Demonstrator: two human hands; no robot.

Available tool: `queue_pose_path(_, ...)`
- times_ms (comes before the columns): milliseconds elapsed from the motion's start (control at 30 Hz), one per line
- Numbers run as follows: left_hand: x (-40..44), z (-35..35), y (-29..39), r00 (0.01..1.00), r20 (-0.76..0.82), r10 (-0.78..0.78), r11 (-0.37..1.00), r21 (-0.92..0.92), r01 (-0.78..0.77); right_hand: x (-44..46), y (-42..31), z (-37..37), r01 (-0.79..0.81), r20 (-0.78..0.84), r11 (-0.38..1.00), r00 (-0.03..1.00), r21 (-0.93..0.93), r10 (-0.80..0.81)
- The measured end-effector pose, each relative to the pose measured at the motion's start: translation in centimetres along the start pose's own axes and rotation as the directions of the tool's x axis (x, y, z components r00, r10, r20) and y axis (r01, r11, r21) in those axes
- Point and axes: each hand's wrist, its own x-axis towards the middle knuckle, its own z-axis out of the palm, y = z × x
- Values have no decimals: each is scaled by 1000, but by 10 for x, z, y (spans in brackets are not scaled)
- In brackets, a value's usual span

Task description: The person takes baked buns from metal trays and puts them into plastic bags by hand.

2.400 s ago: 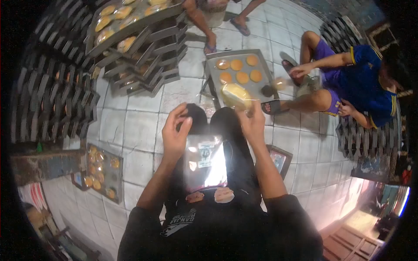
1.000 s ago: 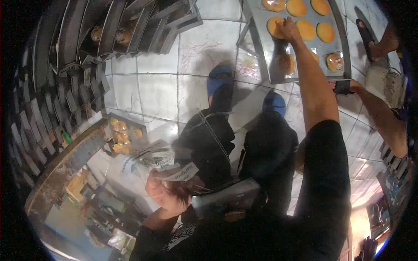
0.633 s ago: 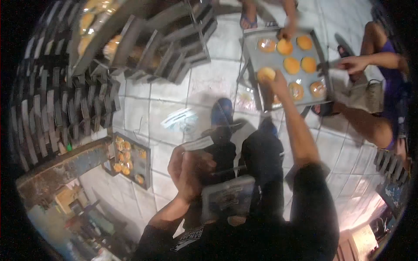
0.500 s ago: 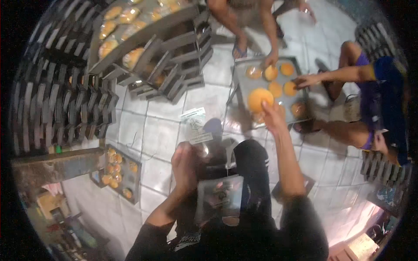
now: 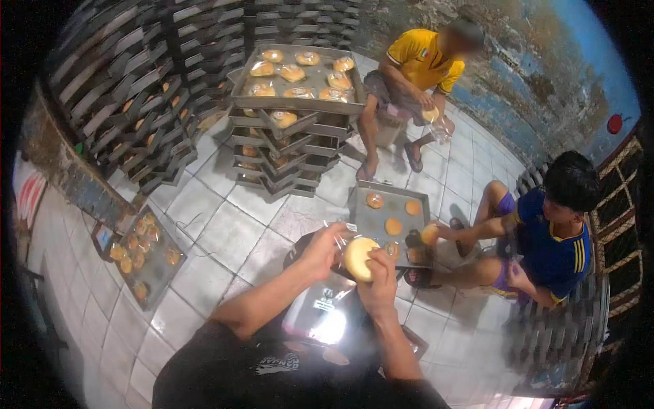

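Right hand: fingers of the right hand [image 5: 378, 283] curl round a round, pale-yellow bun [image 5: 360, 259], one broad face of it turned up to view.
Left hand: the left hand [image 5: 321, 253] pinches a clear bag [image 5: 343, 236] with a white printed strip; the bag is close beside the bun, but whether the bun is partly inside it I cannot tell.
Lap: a glossy stack of clear packaging [image 5: 319, 310] with white print lies below the hands, on the wearer's dark clothing.
Front tray: a grey metal tray [image 5: 371, 219] sits just beyond the hands, with several round buns [image 5: 393, 226] spaced out on it.
Person in blue: a seated person [image 5: 555, 228] at the right holds a bun [image 5: 429, 234] over the tray's right edge.
Person in yellow: a seated person [image 5: 429, 58] beyond the tray holds a bun [image 5: 430, 114] and clear plastic [image 5: 441, 133].
Tray stack: criss-crossed trays [image 5: 289, 151] rise left of the front tray; the top one [image 5: 242, 88] carries wrapped buns [image 5: 293, 73].
Left floor: another tray [image 5: 158, 271] holds wrapped buns [image 5: 139, 242] crowded toward one side, on pale tiles [image 5: 228, 238].
Back: more stacked trays [image 5: 129, 51] stand at the left; a worn blue wall [image 5: 538, 78] is at the right.
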Motion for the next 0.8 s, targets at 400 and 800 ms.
queue_pose_path(400, -51, -45, 5, 995, 68, -78, 973, -212, 91, 20, -49, 27, 36, 151, 991, 987, 129, -56)
queue_pose_path(800, -31, -44, -24, 980, -61, 191, 973, -122, -197, 12, -57, 46, -155, 390, 986, 913, 69, 117)
